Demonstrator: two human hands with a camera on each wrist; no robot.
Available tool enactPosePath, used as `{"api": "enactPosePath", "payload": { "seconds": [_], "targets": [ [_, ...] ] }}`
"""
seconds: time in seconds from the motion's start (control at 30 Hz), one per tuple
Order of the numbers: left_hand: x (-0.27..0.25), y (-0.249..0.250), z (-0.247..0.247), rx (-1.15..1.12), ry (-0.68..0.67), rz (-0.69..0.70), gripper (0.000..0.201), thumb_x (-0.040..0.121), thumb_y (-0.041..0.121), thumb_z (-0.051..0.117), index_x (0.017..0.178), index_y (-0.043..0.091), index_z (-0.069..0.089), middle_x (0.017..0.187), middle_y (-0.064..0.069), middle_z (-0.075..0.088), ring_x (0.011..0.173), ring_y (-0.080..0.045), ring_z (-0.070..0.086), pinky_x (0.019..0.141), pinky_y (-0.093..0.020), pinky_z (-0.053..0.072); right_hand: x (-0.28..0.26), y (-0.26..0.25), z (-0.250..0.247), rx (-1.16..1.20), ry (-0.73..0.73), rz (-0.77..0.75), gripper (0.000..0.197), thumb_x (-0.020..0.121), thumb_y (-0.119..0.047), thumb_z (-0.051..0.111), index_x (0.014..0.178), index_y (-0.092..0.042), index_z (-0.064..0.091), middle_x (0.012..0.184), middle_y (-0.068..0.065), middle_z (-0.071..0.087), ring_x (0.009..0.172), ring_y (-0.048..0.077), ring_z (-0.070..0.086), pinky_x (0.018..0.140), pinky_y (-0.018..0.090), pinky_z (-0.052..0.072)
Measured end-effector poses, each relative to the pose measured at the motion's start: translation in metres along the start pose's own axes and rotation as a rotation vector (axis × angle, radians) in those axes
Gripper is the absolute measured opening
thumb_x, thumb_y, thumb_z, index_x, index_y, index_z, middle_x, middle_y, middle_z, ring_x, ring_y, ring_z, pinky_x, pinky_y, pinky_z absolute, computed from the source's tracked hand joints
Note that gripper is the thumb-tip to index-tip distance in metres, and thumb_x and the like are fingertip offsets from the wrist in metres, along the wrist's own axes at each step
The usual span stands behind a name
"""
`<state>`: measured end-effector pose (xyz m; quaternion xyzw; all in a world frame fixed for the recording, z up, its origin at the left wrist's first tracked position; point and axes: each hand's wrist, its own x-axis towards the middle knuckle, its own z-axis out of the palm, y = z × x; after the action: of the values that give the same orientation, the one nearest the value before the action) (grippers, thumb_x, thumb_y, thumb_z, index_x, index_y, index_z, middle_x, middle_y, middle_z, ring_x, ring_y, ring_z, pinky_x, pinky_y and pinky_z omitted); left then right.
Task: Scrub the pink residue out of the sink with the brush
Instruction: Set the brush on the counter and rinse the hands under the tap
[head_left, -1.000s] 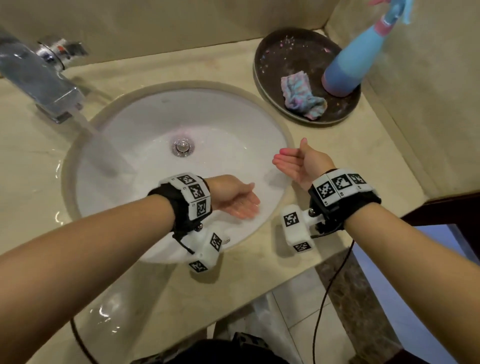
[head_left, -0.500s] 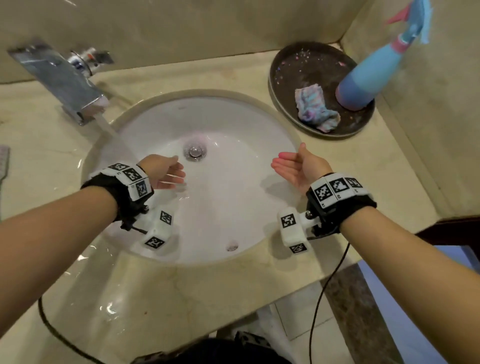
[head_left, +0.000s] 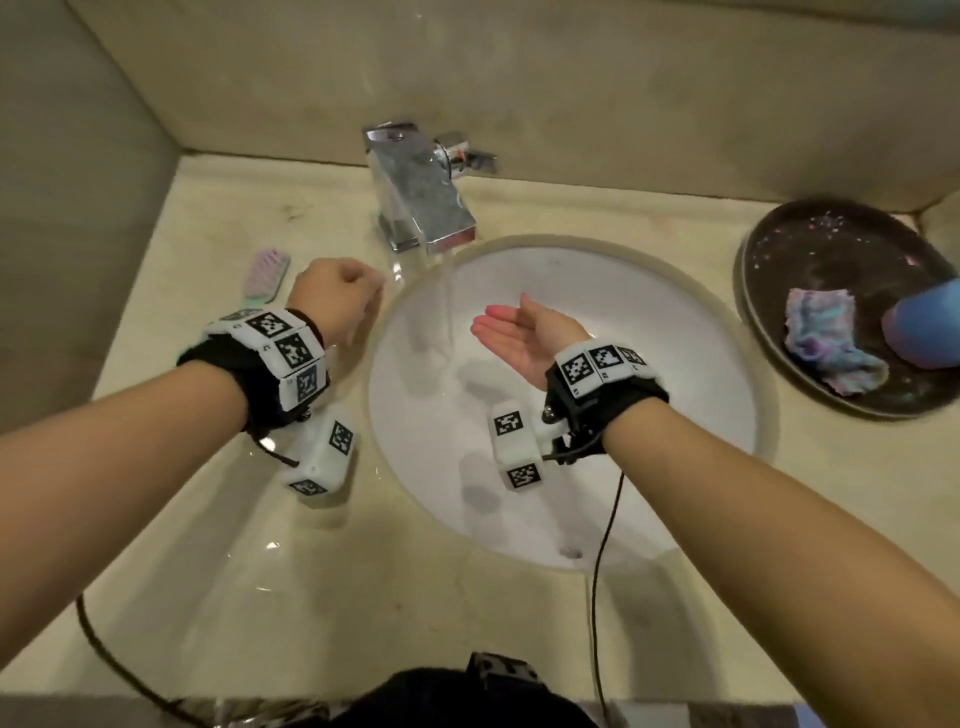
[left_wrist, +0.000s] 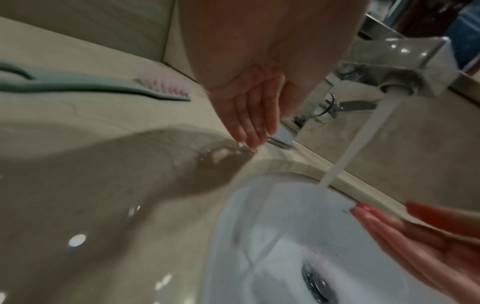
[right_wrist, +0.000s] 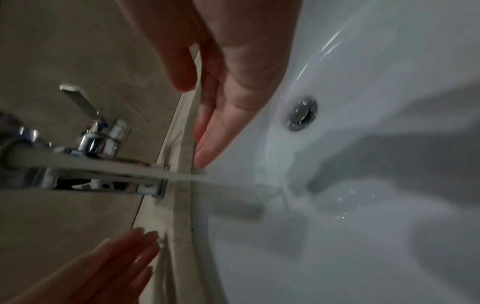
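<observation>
The white sink (head_left: 675, 415) has water running into it from the chrome faucet (head_left: 421, 208). A faint pink tinge shows on its wet wall (head_left: 467, 431). The brush (head_left: 267, 275), green handle and pink bristles, lies on the counter left of the faucet, also seen in the left wrist view (left_wrist: 103, 89). My left hand (head_left: 337, 296) hangs over the wet counter between brush and sink, its straight fingers (left_wrist: 249, 127) pointing down and holding nothing. My right hand (head_left: 514, 327) is open, palm up, over the basin beside the stream, its fingers (right_wrist: 207, 144) near the drain (right_wrist: 302, 113).
A dark round tray (head_left: 779, 249) at the right holds a crumpled blue-pink cloth (head_left: 826, 348) and a blue bottle (head_left: 924, 322). Walls close the counter at the left and back. Puddles lie on the counter left of the sink. Cables hang from both wrists.
My left hand has moved out of the basin, leftwards onto the counter close to the brush. The view has swung left. My right hand stays open over the basin.
</observation>
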<state>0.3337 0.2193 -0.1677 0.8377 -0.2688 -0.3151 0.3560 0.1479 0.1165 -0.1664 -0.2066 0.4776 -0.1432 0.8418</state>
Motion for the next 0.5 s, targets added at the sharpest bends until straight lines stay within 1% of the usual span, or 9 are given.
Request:
{"api": "enactPosePath", "payload": {
  "seconds": [0.07,0.13,0.2,0.3,0.33,0.37,0.43,0.47,0.5],
  "targets": [
    [0.003,-0.005,-0.007,0.119,0.032,0.005,0.03,0.093,0.02,0.051,0.121,0.013,0.062,0.121,-0.005,0.063,0.109,-0.019,0.058,0.092,-0.021,0.039,0.008,0.004,0.02,0.031,-0.024,0.028,0.048,0.103,-0.025,0.03,0.128,0.014,0.042,0.133,0.029,0.047,0.125,0.036,0.048,0.098,0.036,0.043],
    [0.007,-0.007,-0.007,0.218,-0.035,0.005,0.04,0.094,0.017,0.049,0.134,0.012,0.05,0.143,-0.005,0.045,0.131,-0.02,0.043,0.104,-0.021,0.029,0.016,0.007,0.033,0.07,-0.018,0.046,0.049,0.103,-0.025,0.03,0.129,0.015,0.041,0.133,0.029,0.047,0.125,0.036,0.048,0.103,0.037,0.041],
    [0.009,-0.009,-0.002,0.383,-0.124,0.033,0.045,0.096,0.016,0.045,0.14,0.012,0.041,0.154,-0.007,0.024,0.14,-0.023,0.028,0.111,-0.025,0.02,0.024,0.009,0.04,0.117,-0.014,0.069,0.051,0.103,-0.027,0.027,0.126,0.015,0.042,0.129,0.029,0.05,0.127,0.035,0.046,0.107,0.037,0.038],
    [0.009,-0.01,0.004,0.582,-0.211,0.047,0.054,0.097,0.018,0.039,0.148,0.016,0.023,0.158,-0.009,0.004,0.141,-0.031,0.02,0.111,-0.032,0.021,0.035,0.01,0.043,0.162,-0.032,0.125,0.053,0.104,-0.03,0.022,0.106,0.015,0.049,0.094,0.026,0.056,0.131,0.034,0.042,0.111,0.036,0.031],
    [0.009,-0.01,0.005,0.605,-0.222,0.047,0.057,0.096,0.018,0.039,0.15,0.017,0.019,0.158,-0.009,0.001,0.142,-0.032,0.017,0.112,-0.035,0.02,0.038,0.01,0.043,0.191,-0.036,0.14,0.053,0.104,-0.029,0.021,0.103,0.016,0.048,0.087,0.024,0.055,0.127,0.035,0.045,0.113,0.036,0.029],
    [0.009,-0.011,0.006,0.617,-0.228,0.045,0.059,0.096,0.019,0.039,0.15,0.019,0.016,0.158,-0.007,-0.003,0.143,-0.032,0.012,0.114,-0.036,0.018,0.041,0.01,0.042,0.226,-0.036,0.151,0.052,0.104,-0.028,0.021,0.099,0.016,0.048,0.083,0.024,0.056,0.116,0.037,0.051,0.114,0.035,0.027],
    [0.008,-0.011,0.006,0.632,-0.238,0.043,0.059,0.097,0.021,0.039,0.15,0.02,0.013,0.158,-0.006,-0.007,0.145,-0.031,0.005,0.117,-0.037,0.014,0.045,0.01,0.04,0.283,-0.031,0.16,0.049,0.104,-0.024,0.022,0.089,0.015,0.047,0.076,0.024,0.059,0.085,0.036,0.058,0.114,0.037,0.027],
    [0.009,-0.01,0.006,0.64,-0.236,0.039,0.059,0.098,0.022,0.039,0.15,0.021,0.013,0.158,-0.005,-0.007,0.145,-0.032,0.005,0.117,-0.037,0.014,0.046,0.009,0.039,0.299,-0.026,0.161,0.046,0.104,-0.022,0.024,0.087,0.014,0.048,0.077,0.024,0.058,0.076,0.036,0.059,0.114,0.038,0.028],
    [0.009,-0.01,0.006,0.645,-0.229,0.037,0.058,0.098,0.023,0.039,0.15,0.021,0.014,0.158,-0.005,-0.007,0.144,-0.032,0.007,0.116,-0.037,0.015,0.047,0.009,0.038,0.304,-0.025,0.16,0.044,0.104,-0.019,0.025,0.086,0.014,0.048,0.079,0.023,0.056,0.077,0.036,0.062,0.113,0.04,0.03]
  ]
}}
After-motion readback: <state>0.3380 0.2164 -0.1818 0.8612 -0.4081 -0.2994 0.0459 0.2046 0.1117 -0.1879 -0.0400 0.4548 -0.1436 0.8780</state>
